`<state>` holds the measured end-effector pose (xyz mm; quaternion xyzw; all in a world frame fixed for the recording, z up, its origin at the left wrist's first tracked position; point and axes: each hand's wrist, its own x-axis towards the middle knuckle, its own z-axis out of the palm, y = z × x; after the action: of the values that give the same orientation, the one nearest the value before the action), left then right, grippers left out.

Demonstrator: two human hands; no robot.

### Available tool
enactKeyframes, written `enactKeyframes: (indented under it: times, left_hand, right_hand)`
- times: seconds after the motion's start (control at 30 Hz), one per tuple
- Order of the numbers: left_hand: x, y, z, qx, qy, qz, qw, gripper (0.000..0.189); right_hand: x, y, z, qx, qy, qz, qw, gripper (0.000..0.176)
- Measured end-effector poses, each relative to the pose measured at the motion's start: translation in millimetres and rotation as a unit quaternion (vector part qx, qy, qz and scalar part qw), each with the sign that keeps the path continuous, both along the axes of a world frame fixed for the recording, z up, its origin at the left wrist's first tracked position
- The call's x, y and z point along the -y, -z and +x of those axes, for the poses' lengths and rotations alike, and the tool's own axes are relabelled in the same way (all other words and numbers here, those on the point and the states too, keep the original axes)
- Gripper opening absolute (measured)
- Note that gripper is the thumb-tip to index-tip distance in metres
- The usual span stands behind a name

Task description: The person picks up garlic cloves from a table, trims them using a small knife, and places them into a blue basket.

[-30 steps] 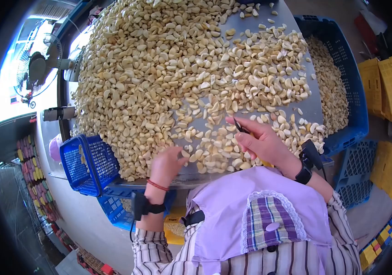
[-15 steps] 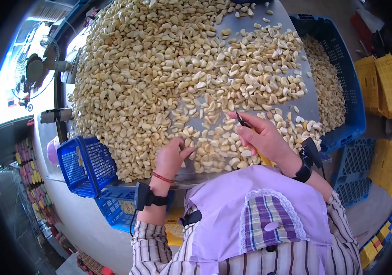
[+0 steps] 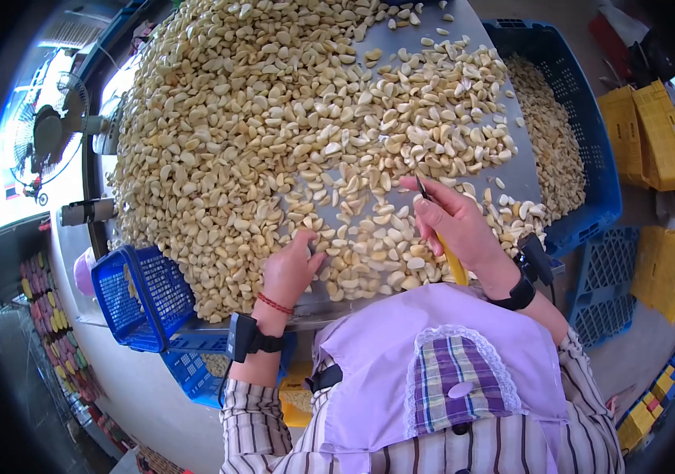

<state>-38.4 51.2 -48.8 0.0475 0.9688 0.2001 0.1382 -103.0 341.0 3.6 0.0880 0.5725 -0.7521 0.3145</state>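
Note:
A knife with a small dark blade and a yellow handle point(image 3: 456, 267) is gripped in my right hand point(image 3: 468, 237), its tip pointing away from me over the table. Beneath both hands lie pale peeled cloves point(image 3: 219, 150), which look like garlic, heaped at the left and spread thinner near me. My left hand point(image 3: 288, 272) rests low among the cloves at the near edge, fingers bent, thumb and forefinger apart. A pale clove shows near the gap between them. Both wrists wear dark strapped devices.
The metal table point(image 3: 523, 146) has a large blue basket point(image 3: 599, 142) of cloves along its right side. A smaller blue basket point(image 3: 128, 296) stands at the left corner. Yellow crates point(image 3: 663, 134) and a blue pallet point(image 3: 607, 284) lie to the right. A fan point(image 3: 53, 130) stands at far left.
The whole view has shifted slightly left. My right hand has moved a little rightward over the cloves, and more of the knife's yellow handle shows. My left hand has barely moved.

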Motion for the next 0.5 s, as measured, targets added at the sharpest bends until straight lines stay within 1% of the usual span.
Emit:
enactKeyframes:
  times: [0.07, 0.13, 0.17, 0.2, 0.23, 0.27, 0.3, 0.33, 0.37, 0.43, 0.47, 0.5]
  left_hand:
    - [-0.4, -0.1, -3.1, 0.012, 0.002, -0.017, 1.0, 0.033]
    - [0.0, -5.6, -8.5, 0.06, 0.013, -0.049, 0.997, 0.034]
    - [3.0, -1.2, -7.7, 0.06, 0.016, -0.048, 0.997, 0.034]
    - [8.0, 6.8, -5.5, 0.031, 0.012, 0.054, 0.998, 0.031]
    - [11.9, 9.2, -5.6, 0.003, 0.008, 0.155, 0.988, 0.029]
    - [18.6, 7.1, -6.5, 0.003, 0.011, 0.156, 0.988, 0.029]
    - [24.7, -1.3, -8.5, 0.171, -0.096, 0.399, 0.896, 0.026]
    - [26.7, -9.6, -10.0, 0.323, -0.194, 0.598, 0.708, 0.023]
    - [19.6, -17.2, -11.0, 0.325, -0.192, 0.598, 0.707, 0.023]
    - [1.2, -28.2, -10.9, 0.225, -0.194, 0.73, 0.616, 0.013]
    - [5.6, -18.5, -10.4, 0.23, -0.221, 0.676, 0.665, 0.011]
    - [1.5, -12.8, -13.1, 0.231, -0.22, 0.676, 0.664, 0.011]
  right_hand:
    - [-0.8, 1.2, 0.3, -0.002, 0.004, -0.007, 1.0, 0.042]
    - [-1.3, 0.9, 0.4, -0.005, 0.008, -0.014, 1.0, 0.041]
    - [-1.5, 0.3, 1.0, -0.009, 0.015, -0.022, 1.0, 0.041]
    - [-2.1, -0.3, 1.8, -0.012, 0.022, -0.03, 0.999, 0.041]
    - [-3.1, -1.4, 2.1, -0.012, 0.025, -0.029, 0.999, 0.041]
    - [-4.5, -2.9, 2.0, -0.014, 0.032, -0.019, 0.999, 0.04]
    - [-5.8, -3.5, 2.2, -0.016, 0.038, -0.009, 0.999, 0.038]
    - [-7.5, -3.2, 2.4, -0.016, 0.04, -0.007, 0.999, 0.038]
    - [-9.6, -2.5, 2.0, -0.012, 0.046, -0.018, 0.999, 0.038]
    - [-11.5, -2.8, 1.9, -0.007, 0.053, -0.027, 0.998, 0.038]
    - [-11.0, -3.5, 1.3, -0.008, 0.055, -0.022, 0.998, 0.038]
    - [-10.5, -4.1, 0.7, -0.008, 0.056, -0.017, 0.998, 0.037]
